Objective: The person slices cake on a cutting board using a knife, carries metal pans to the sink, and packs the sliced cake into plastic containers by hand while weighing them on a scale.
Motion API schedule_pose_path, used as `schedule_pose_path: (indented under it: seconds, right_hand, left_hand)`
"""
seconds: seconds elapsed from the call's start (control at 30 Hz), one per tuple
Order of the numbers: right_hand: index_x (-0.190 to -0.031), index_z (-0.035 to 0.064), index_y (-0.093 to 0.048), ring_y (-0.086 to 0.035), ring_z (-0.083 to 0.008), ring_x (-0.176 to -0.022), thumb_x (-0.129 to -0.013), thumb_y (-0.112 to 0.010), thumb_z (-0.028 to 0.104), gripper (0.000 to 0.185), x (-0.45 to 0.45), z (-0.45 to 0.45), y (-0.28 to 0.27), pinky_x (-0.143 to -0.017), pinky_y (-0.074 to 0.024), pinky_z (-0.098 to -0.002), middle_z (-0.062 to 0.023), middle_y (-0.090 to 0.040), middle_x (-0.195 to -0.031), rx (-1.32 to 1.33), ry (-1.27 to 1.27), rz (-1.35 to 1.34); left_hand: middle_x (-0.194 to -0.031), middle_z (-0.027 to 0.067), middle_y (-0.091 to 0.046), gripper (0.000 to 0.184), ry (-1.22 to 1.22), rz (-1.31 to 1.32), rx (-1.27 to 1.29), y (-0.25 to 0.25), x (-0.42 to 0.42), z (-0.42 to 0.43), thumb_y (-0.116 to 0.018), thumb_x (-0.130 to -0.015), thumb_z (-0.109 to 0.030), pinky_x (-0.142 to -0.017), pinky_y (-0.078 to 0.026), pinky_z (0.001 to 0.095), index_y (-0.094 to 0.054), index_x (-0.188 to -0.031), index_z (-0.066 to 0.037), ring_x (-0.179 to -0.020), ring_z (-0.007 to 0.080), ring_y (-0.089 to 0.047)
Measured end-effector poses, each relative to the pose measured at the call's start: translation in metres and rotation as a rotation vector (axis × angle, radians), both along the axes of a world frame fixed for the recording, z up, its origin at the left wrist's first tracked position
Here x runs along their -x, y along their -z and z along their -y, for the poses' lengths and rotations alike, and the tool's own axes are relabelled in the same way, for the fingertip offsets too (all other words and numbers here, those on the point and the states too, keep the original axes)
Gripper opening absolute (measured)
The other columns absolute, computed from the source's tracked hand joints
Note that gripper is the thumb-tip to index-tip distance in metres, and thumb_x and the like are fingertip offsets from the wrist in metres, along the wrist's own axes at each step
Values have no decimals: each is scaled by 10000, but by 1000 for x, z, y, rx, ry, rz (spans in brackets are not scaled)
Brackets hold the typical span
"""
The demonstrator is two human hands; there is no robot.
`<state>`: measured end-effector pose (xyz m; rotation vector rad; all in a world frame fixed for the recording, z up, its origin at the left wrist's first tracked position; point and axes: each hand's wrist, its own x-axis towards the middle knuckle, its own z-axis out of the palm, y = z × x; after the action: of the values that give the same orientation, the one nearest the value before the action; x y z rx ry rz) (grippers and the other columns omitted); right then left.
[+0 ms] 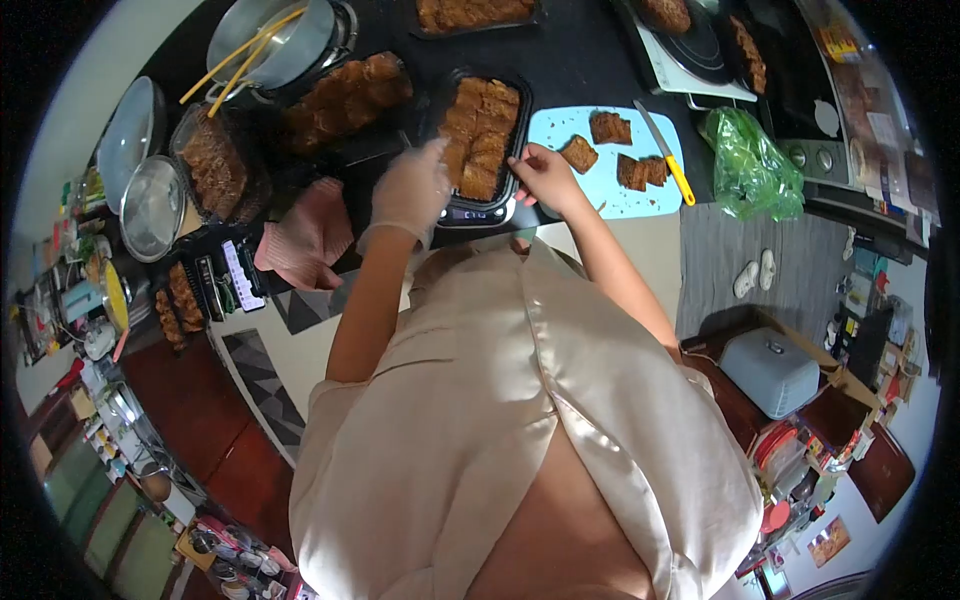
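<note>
A black plastic tray (pixel 525 120) packed with browned, glazed meat pieces (pixel 482 140) rests on a kitchen scale (pixel 480 215), whose display shows at the tray's near edge. My left hand (pixel 410 192), in a clear plastic glove, is at the tray's left side; its fingers are smeared by motion, so their grip is unclear. Bare, my right hand (pixel 548 178) pinches the tray's right rim between thumb and fingers. Just right of it, a light blue cutting board (pixel 590 200) carries several cut meat pieces (pixel 611 128) and a yellow-handled knife (pixel 668 155).
Left of the tray stands another dark tray of meat (pixel 350 105), with a pot (pixel 290 50) holding chopsticks behind. A pink cloth (pixel 310 230) and clear container of meat (pixel 218 175) lie farther left. A green plastic bag (pixel 750 165) sits right of the board.
</note>
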<state>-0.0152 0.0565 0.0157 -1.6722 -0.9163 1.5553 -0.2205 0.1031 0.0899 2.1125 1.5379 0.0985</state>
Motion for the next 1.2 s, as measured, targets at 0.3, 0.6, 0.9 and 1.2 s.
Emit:
schedule_pose_path:
  seconds: [0.3,0.6,0.9,1.2]
  right_hand:
    - [-716,45,-461,-532,-92,-488,-898,-555,134,223,7,-2,-6,-408,-460,-240,-14,-520,-611,-89,223,-172]
    - [-794,45,-410,-639,-229,-526,-908,-526,134,185,-38,-36,-19,-392,-506,-286,-84,-525,-649,-108,628,-172]
    - [-996,-78,-477,-599,-211,-468,-928,-492,221,307,-44,-87,-7,-388,-485,-297,-174,-623,-742,37,636,25]
    - [-880,54,-695,-618,-365,-880,-806,-556,365,348,-85,-186,-40,-791,-498,-412,-191,-655,-901,-188,192,1021]
  left_hand:
    - [-858,137,-631,264,-36,248,-59,-28,8,-5,-579,-825,-179,-729,-465,403,-592,-1075,-96,-789,314,-600]
    - [-737,95,-632,200,26,488,-317,-32,3,-18,-598,-842,-134,-572,-462,303,-619,-1035,-86,-591,169,-588]
    - [-686,76,-610,187,68,552,-163,-26,-8,-25,-593,-850,-118,-549,-445,265,-633,-1027,-73,-553,120,-541]
    - [-718,71,-623,192,78,629,-74,-30,-4,-24,-598,-846,-91,-567,-445,245,-630,-1030,-47,-586,87,-536]
